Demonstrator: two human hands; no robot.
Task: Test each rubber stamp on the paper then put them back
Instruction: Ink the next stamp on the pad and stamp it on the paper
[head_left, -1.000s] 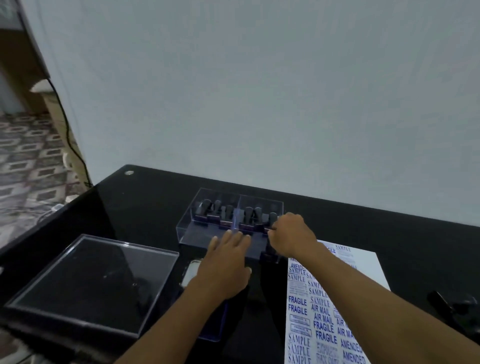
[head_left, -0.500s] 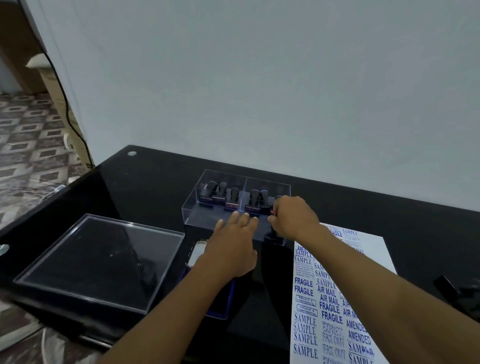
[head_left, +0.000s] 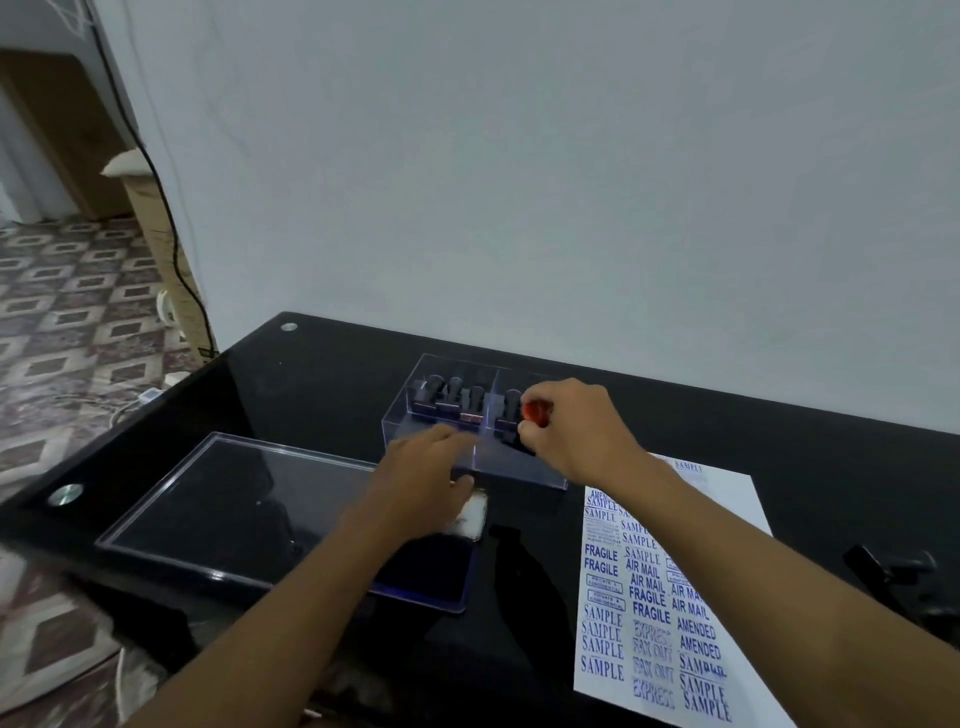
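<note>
From the head camera, the right hand (head_left: 574, 428) pinches a rubber stamp with a red handle (head_left: 534, 413) over the right half of the clear plastic stamp box (head_left: 470, 462). The left hand (head_left: 423, 475) lies flat and open, holding nothing, at the box's 7 o'clock. The white paper with blue stamped words (head_left: 670, 597) lies at the box's 5 o'clock on the black glass table (head_left: 322, 374).

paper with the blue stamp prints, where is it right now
In the head view the paper lies flat on the black table's right side, just right of the ink pad and nearer than the clear stamp box, partly under the right forearm.
</note>
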